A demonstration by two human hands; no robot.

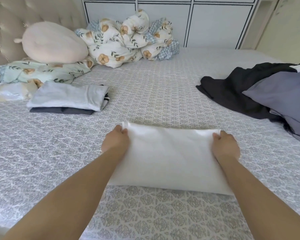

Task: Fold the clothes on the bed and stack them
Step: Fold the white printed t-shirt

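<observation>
On bed [163, 94] | fingers of both hands pinching white garment [166, 158] | folded stack [68, 97] left | dark pile [249, 90] right

Tufted beige headboard [9, 28], white panelled wardrobe [215, 23], patterned grey bedspread [163, 94].

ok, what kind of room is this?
Most likely a home bedroom: a made bed with a tufted headboard, a bunched floral duvet and a pillow at its head, and white cabinet doors behind.
</observation>
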